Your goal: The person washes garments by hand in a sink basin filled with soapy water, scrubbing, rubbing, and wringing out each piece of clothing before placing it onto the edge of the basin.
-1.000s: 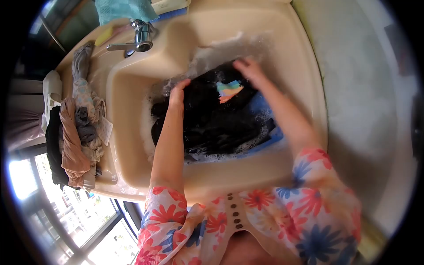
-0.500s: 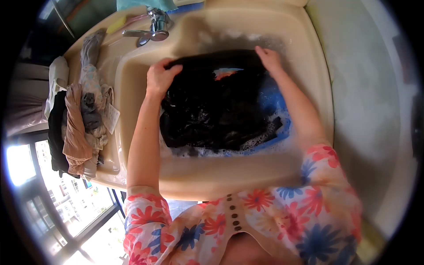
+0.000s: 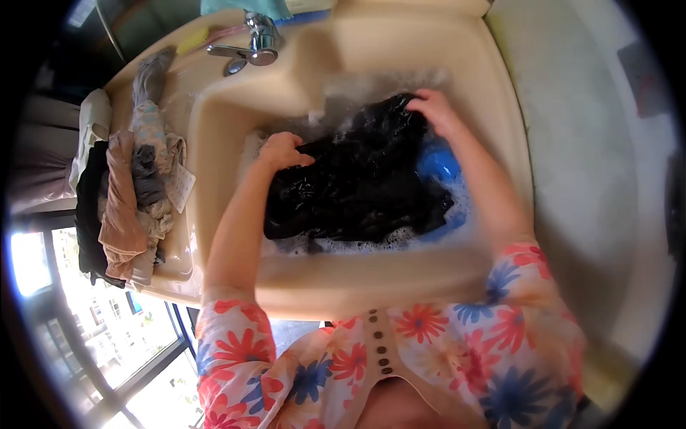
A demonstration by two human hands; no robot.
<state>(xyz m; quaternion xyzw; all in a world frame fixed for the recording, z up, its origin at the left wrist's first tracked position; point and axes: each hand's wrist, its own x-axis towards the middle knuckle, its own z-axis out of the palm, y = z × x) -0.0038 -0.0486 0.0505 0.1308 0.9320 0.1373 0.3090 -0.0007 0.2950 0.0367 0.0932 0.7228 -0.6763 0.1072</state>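
Observation:
A wet black cloth (image 3: 350,179) lies bunched in soapy water inside the beige sink (image 3: 321,286). My left hand (image 3: 284,151) is at its upper left edge, thumb and fingers closed on the fabric. At the cloth's upper right corner, my right hand (image 3: 433,109) pinches the edge between thumb and fingers. Something blue (image 3: 439,164) shows in the water under and to the right of the cloth. White foam lines the cloth's lower edge. No coloured print shows on the fabric.
The chrome faucet (image 3: 261,44) stands at the sink's upper left. A pile of clothes, with a brown garment (image 3: 121,207) on it, lies on the left ledge. A teal cloth (image 3: 246,7) hangs behind the faucet. A window (image 3: 107,336) is at the lower left.
The black cloth, stretched between both hands half a second ago, has sunk and crumpled. Its coloured print is out of sight. My left hand has moved down and right, my right hand slightly down.

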